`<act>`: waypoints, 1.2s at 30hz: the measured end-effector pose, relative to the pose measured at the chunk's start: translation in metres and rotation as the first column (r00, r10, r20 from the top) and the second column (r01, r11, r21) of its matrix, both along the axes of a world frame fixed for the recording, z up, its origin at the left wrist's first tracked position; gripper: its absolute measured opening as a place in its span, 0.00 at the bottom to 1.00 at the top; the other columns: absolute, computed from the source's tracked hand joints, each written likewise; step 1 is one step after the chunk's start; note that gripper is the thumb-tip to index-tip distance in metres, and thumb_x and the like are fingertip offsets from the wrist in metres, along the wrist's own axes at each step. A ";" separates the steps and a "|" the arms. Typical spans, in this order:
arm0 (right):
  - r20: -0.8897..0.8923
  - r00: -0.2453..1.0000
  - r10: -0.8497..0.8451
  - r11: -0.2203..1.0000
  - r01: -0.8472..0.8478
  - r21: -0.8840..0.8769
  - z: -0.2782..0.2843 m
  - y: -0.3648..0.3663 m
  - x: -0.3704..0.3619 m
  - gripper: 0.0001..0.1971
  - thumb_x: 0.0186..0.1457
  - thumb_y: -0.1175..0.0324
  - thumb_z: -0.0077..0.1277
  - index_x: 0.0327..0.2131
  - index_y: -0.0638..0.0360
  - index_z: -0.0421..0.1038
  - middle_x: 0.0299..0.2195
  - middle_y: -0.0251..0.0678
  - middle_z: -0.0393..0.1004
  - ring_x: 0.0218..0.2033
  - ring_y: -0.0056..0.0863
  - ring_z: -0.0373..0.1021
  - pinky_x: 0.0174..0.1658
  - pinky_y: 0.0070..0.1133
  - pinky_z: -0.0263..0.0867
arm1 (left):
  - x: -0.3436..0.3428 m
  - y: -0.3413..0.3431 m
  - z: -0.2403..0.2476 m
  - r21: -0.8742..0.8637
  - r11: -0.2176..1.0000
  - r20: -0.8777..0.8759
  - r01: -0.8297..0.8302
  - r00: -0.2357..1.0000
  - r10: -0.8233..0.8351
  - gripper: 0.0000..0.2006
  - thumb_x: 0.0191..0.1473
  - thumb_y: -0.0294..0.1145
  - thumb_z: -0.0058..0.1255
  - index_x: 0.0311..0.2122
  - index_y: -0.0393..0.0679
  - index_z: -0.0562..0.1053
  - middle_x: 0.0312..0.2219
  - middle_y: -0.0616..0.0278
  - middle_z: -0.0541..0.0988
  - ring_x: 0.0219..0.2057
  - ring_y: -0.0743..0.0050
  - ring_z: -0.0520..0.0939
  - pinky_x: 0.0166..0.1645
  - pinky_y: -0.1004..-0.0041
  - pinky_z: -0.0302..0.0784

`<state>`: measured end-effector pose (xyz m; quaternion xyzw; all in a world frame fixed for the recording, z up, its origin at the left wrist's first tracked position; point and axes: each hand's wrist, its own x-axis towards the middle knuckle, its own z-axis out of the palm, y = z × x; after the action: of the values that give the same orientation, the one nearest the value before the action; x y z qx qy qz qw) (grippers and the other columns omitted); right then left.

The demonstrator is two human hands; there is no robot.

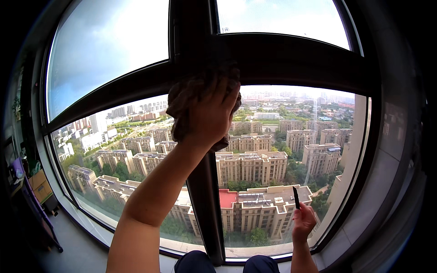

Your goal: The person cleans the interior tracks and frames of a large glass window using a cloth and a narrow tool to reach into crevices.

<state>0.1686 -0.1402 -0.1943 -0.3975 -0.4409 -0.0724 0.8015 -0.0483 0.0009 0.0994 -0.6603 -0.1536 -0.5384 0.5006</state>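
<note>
My left hand [211, 113] is raised to where the dark window bars cross. Its fingers spread over a bunched brown cloth [182, 107] and press it against the dark window frame [287, 59]. Part of the cloth blends into the shadow of the frame. Lower down at the right, my right hand [304, 223] is closed around a thin, dark, flat tool [296, 197], which points upward in front of the glass. Its lower end is hidden in the fingers, and its exact kind cannot be made out.
The window panes [109, 54] look out over apartment blocks far below. A pale tiled wall [391, 132] borders the right side. At the left stand a cardboard box [40, 185] and a dark table-like piece [43, 223] with purple on it. My knees [195, 262] show at the bottom.
</note>
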 end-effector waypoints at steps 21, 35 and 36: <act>0.242 0.927 -0.285 0.952 0.304 -0.042 0.049 -0.045 0.045 0.10 0.52 0.76 0.50 0.40 0.66 0.70 0.26 0.30 0.64 0.21 0.13 0.62 0.24 0.11 0.62 | -0.039 0.007 0.010 0.032 0.998 -0.008 0.058 0.998 -0.058 0.25 0.40 0.31 0.55 0.49 0.53 0.69 0.49 0.65 0.68 0.50 0.68 0.69 0.50 0.65 0.63; 0.333 0.892 -0.305 0.949 0.255 0.186 0.227 -0.029 0.059 0.12 0.54 0.74 0.48 0.43 0.60 0.69 0.25 0.30 0.69 0.21 0.12 0.66 0.22 0.11 0.64 | -0.012 -0.008 0.035 0.086 0.986 -0.046 0.146 0.989 -0.143 0.27 0.43 0.30 0.53 0.52 0.53 0.66 0.54 0.57 0.64 0.55 0.57 0.64 0.54 0.52 0.58; 0.337 0.888 -0.313 0.947 0.266 0.177 0.234 -0.032 0.060 0.12 0.54 0.74 0.48 0.43 0.60 0.69 0.25 0.30 0.69 0.21 0.12 0.66 0.22 0.11 0.65 | 0.009 -0.017 0.042 0.105 0.989 -0.059 0.107 0.993 -0.102 0.26 0.44 0.30 0.52 0.53 0.52 0.66 0.54 0.56 0.63 0.56 0.57 0.63 0.55 0.53 0.57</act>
<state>0.2291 -0.1723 0.0397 -0.3873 -0.5105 -0.2905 0.7106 -0.0391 -0.0162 0.1416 -0.6535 -0.0762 -0.5537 0.5104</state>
